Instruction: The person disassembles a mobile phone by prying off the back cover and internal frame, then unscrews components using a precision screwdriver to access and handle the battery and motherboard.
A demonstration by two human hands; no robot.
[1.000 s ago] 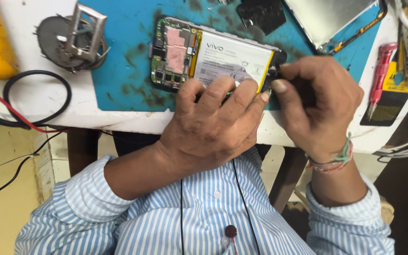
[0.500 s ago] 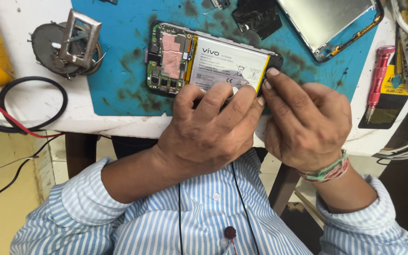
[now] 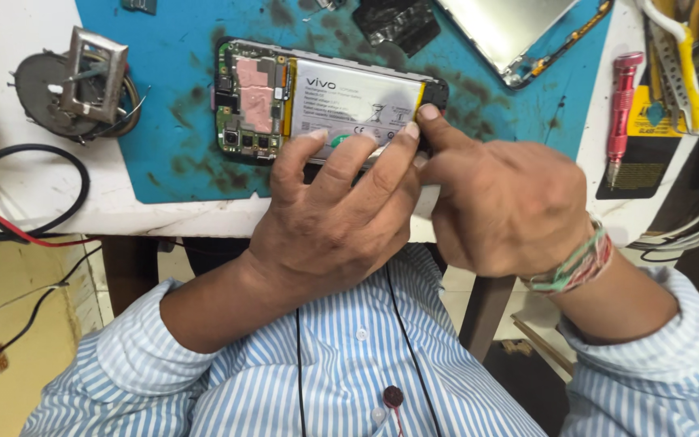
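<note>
Left hand (image 3: 329, 222) presses spread fingertips, grip released, on the opened phone's (image 3: 325, 105) white battery (image 3: 353, 101); right hand (image 3: 507, 206), grip clenched, pinches the phone's right edge.

Bright, even light; sharp focus

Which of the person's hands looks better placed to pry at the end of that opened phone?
Probably the right hand: its fingertip presses the right end of the opened phone, beside the white battery. The left hand lies flat, fingers spread on the battery's near edge, seemingly steadying the phone on the blue mat.
</note>
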